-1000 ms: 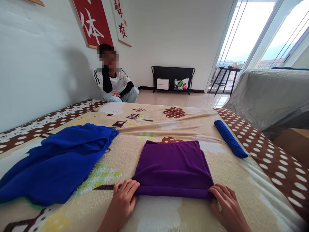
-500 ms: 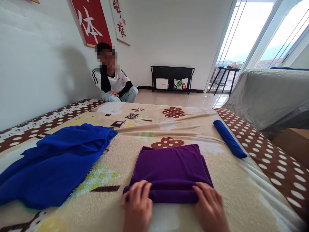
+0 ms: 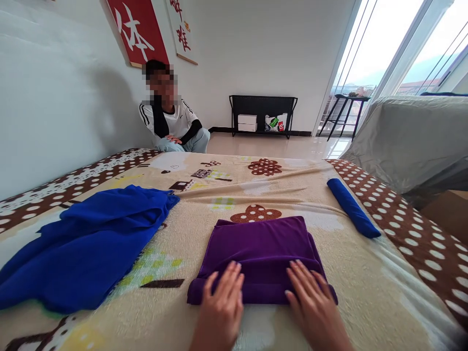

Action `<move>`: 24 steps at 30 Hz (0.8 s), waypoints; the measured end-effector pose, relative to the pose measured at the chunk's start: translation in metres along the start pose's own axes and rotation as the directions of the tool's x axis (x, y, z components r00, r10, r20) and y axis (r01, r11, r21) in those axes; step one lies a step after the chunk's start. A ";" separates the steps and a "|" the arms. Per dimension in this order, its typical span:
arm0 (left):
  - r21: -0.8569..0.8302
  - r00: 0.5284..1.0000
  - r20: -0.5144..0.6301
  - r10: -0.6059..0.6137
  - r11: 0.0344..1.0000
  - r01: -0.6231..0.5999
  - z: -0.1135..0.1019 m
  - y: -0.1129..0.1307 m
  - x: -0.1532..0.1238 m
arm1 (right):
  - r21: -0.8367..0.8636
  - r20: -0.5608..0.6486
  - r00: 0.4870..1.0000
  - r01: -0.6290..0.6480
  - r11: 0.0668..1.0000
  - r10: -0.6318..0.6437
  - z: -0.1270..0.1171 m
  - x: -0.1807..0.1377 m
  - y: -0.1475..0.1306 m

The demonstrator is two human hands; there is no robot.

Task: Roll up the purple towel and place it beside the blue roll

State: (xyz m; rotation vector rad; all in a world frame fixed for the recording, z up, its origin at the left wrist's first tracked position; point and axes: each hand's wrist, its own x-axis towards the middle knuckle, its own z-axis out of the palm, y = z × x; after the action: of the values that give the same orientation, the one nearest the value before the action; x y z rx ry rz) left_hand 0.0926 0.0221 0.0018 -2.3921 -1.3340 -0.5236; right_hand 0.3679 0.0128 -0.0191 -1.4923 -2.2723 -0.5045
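Along the thick near edge of the folded, smooth-fabric purple cloth (image 3: 261, 239), my left hand (image 3: 222, 300) and right hand (image 3: 310, 295) lie open, fingers extended, gripping nothing, set apart seemingly so pressure falls evenly. It rests before me on the fuzzy cream patterned blanket (image 3: 168, 317), between a rumpled blue cloth (image 3: 102, 239) at left and a slim blue fabric roll (image 3: 353, 207) at right, apparently leaving room.
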 end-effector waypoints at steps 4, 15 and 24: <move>-0.111 0.988 0.128 0.086 0.991 -0.072 0.010 0.016 0.021 | 0.107 0.125 0.983 0.123 0.987 -0.136 0.008 0.022 -0.013; -0.173 0.877 0.258 -0.405 0.874 0.454 0.011 -0.110 -0.028 | 0.290 0.251 0.919 -0.370 0.883 0.302 0.021 -0.010 0.084; -0.192 0.862 0.258 -0.437 0.851 0.489 0.071 -0.145 0.082 | 0.164 0.306 0.791 -0.592 0.789 0.530 0.083 0.094 0.134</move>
State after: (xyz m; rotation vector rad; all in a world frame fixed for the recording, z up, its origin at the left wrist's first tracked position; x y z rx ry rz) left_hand 0.0180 0.1877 -0.0032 -2.3566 -2.0834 -0.6158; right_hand 0.4476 0.1774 -0.0330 -2.0633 -1.8029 0.1545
